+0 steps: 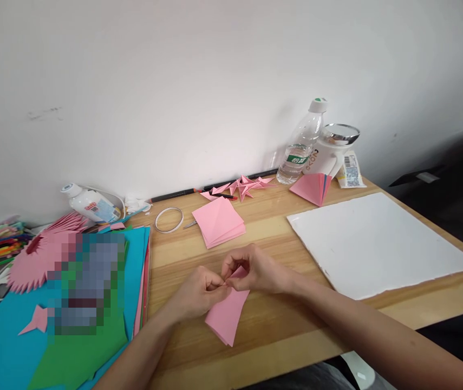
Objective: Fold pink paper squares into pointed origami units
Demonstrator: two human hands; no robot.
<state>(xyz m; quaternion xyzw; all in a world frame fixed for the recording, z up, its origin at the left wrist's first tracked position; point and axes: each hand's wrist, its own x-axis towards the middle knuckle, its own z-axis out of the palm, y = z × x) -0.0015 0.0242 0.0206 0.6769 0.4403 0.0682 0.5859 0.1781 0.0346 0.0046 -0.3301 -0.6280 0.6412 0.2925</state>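
Both of my hands pinch one folded piece of pink paper (228, 318) above the wooden table. My left hand (199, 291) grips it from the left side, thumb and fingers pressed together. From the right, my right hand (258, 271) pinches the upper part, its fingertips close to those of the left. The lower part of the paper hangs down below the hands, showing more than one layer. Just beyond them lies a stack of pink square sheets (219, 222), with scissor tips (189, 224) poking out at its left.
A white board (381, 246) lies right. Behind stand a water bottle (300, 143), a white mug (328, 151) and folded pink papers (311, 188). Pink folded stars (247, 187) and a tape roll (169, 220) lie near the wall. Blue sheets (7, 325) and a glue bottle (91, 203) are left.
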